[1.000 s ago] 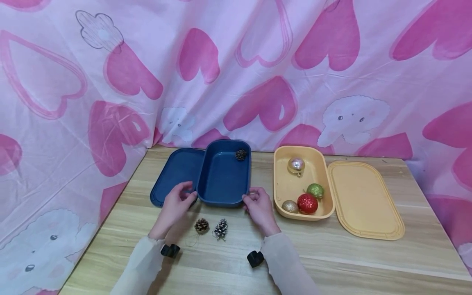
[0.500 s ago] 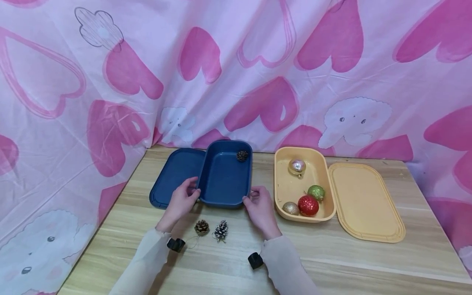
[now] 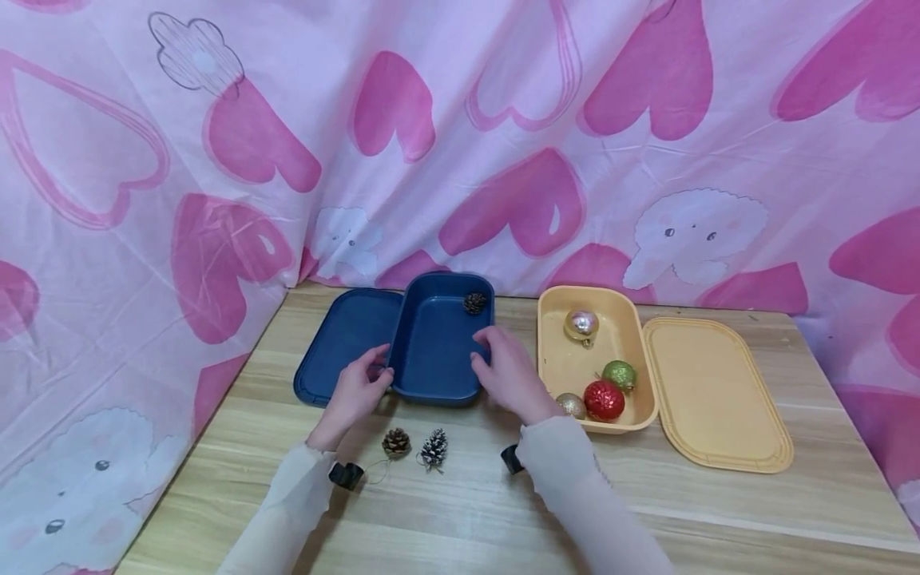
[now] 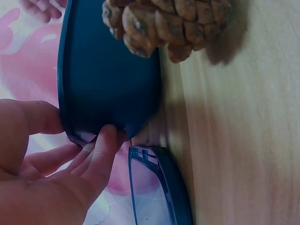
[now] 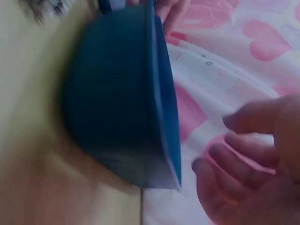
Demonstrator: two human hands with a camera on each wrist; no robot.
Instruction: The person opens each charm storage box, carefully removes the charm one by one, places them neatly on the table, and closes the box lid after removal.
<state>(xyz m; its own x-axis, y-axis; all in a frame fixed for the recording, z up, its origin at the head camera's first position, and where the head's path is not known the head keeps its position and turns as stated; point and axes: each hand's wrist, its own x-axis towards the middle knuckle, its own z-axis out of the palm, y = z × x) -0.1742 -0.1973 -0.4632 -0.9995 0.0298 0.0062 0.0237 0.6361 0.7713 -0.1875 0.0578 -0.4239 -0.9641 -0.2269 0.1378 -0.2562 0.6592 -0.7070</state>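
A blue plastic box (image 3: 434, 343) stands at the back of the table with a small pine cone (image 3: 474, 303) in its far right corner. My left hand (image 3: 354, 397) holds its near left corner, thumb at the rim and fingers (image 4: 104, 150) against the outer wall. Off the box's right side, my right hand (image 3: 510, 374) hovers over the rim with loosely bent fingers and nothing in them; the right wrist view shows a gap between it and the box wall (image 5: 112, 103). A brown pine cone (image 3: 396, 443) and a white-tipped one (image 3: 434, 450) lie in front.
A blue lid (image 3: 341, 343) lies left of the box. To the right stands a yellow box (image 3: 549, 359) holding a shiny pink-gold ball (image 3: 581, 324), a green ball (image 3: 619, 374), a red ball (image 3: 604, 399) and other glitter. Its yellow lid (image 3: 719, 391) lies beside it.
My right hand has let go of the box's near right corner and risen up and away over its right rim. The left hand has shifted slightly right onto the box's corner.
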